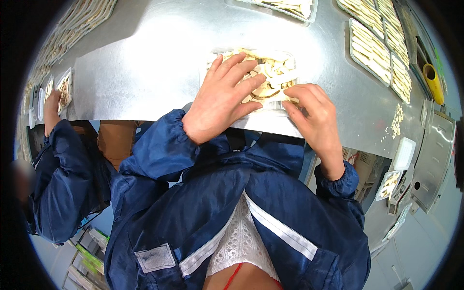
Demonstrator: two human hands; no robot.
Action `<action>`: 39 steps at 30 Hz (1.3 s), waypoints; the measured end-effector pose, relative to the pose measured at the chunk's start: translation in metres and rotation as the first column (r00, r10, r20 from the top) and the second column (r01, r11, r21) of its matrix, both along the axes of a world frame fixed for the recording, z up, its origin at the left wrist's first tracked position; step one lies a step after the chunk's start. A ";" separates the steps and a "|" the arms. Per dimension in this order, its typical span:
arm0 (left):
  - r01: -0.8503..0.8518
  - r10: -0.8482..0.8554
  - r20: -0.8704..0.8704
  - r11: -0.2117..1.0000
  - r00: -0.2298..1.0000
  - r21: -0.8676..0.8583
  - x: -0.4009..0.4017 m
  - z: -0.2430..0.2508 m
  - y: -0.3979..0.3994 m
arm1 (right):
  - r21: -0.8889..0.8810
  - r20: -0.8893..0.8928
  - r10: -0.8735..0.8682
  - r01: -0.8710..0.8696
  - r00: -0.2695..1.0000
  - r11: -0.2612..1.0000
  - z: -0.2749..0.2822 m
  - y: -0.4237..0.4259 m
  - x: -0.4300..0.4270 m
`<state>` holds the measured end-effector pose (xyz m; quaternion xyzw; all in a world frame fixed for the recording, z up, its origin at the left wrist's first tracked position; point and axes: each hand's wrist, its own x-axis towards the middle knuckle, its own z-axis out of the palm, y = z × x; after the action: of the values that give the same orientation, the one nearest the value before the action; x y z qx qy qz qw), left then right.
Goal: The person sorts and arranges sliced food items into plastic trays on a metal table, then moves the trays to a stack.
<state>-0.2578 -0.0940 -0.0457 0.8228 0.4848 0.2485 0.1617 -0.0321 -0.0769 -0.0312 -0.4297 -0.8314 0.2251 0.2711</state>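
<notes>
Pale sliced pieces that look like mushroom (279, 72) fill a clear plastic tray (272, 106) near the front edge of the steel table. My left hand (230, 81) lies palm down over the tray's left part, fingers spread, and hides many of the slices there. At the tray's front right corner is my right hand (313, 112), its thumb and forefinger bent close around the rim and a pale slice. Whether those fingertips pinch the slice cannot be made out.
Trays of neatly layered pale slices (369, 50) stand at right, near loose crumbs (397, 121). Another filled tray (290, 8) is at the far edge. Stacked trays (78, 27) are at far left. A co-worker's hand (53, 101) touches a tray at left. A scale (400, 194) stands at right.
</notes>
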 end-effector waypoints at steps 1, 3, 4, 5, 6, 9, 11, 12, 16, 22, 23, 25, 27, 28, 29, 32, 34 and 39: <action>-0.002 0.002 0.034 1.000 0.999 -0.008 0.000 -0.001 0.000 | -0.015 -0.006 -0.006 0.006 1.000 1.000 0.001 0.000 0.000; 0.013 -0.013 0.019 1.000 1.000 0.010 0.000 0.001 0.002 | 0.057 0.041 0.035 -0.038 0.999 0.998 0.003 0.003 -0.003; 0.020 -0.021 0.010 1.000 1.000 0.021 -0.001 0.002 0.003 | 0.094 0.065 0.055 -0.061 0.996 0.994 0.003 0.004 -0.004; 0.029 -0.029 0.004 0.999 1.000 0.025 0.000 0.002 0.003 | 0.120 0.086 0.070 -0.080 0.994 0.989 0.002 0.005 -0.003; 0.037 -0.037 -0.003 0.999 0.999 0.029 0.001 0.001 0.003 | 0.145 0.107 0.086 -0.101 0.991 0.984 0.000 0.004 -0.003; 0.031 -0.031 0.012 0.999 0.999 0.035 0.001 -0.002 0.005 | 0.233 0.165 0.129 -0.166 0.978 0.958 0.000 0.007 -0.001; 0.025 -0.026 0.018 0.998 0.999 0.052 0.001 -0.002 0.005 | 0.266 0.196 0.145 -0.195 0.970 0.944 0.005 0.008 0.002; 0.025 -0.026 0.013 0.997 1.000 0.067 0.001 0.000 0.006 | 0.268 0.208 0.150 -0.203 0.967 0.942 0.012 0.007 0.005; -0.050 0.027 0.186 0.991 0.982 0.122 0.002 0.007 0.006 | 0.430 0.145 0.150 -0.199 0.978 0.881 0.016 0.009 0.012; 0.320 0.368 0.613 0.606 0.699 -0.729 0.008 0.035 0.011 | 0.611 0.046 0.048 -0.066 0.998 0.789 0.013 0.009 -0.002; 0.387 0.424 0.615 0.509 0.664 -0.769 0.008 0.035 0.013 | 0.566 0.011 0.045 -0.043 0.999 0.823 0.016 0.010 -0.004; 0.326 0.415 0.622 0.588 0.664 -0.740 0.010 0.035 0.012 | 0.454 -0.057 0.031 -0.001 0.998 0.891 0.020 0.012 -0.008; 0.281 0.347 0.638 0.683 0.687 -0.674 0.008 0.028 0.012 | 0.050 -0.297 -0.032 0.049 0.954 0.998 0.022 0.010 -0.013; 0.231 0.300 0.615 0.738 0.729 -0.634 0.010 0.026 0.011 | -0.201 -0.405 -0.112 0.031 0.907 0.979 0.019 0.009 -0.014; 0.228 0.286 0.608 0.744 0.741 -0.628 0.010 0.027 0.011 | -0.436 -0.484 -0.215 -0.021 0.848 0.900 0.016 0.007 -0.014; 0.216 0.256 0.588 0.760 0.767 -0.613 0.010 0.030 0.012 | -0.597 -0.517 -0.245 -0.140 0.820 0.790 0.011 0.009 -0.012; 0.215 0.250 0.580 0.759 0.775 -0.615 0.010 0.030 0.013 | -0.641 -0.572 -0.279 -0.209 0.771 0.739 0.010 0.009 -0.013; 0.279 0.178 0.599 0.758 0.781 -0.589 0.007 0.030 0.014 | -0.687 -0.698 -0.369 -0.429 0.614 0.586 0.000 0.015 -0.009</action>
<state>-0.2511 -0.0798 -0.0154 0.5983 0.4346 0.3166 0.5941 -0.0413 -0.0618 -0.0313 -0.3412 -0.4312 0.7461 0.3755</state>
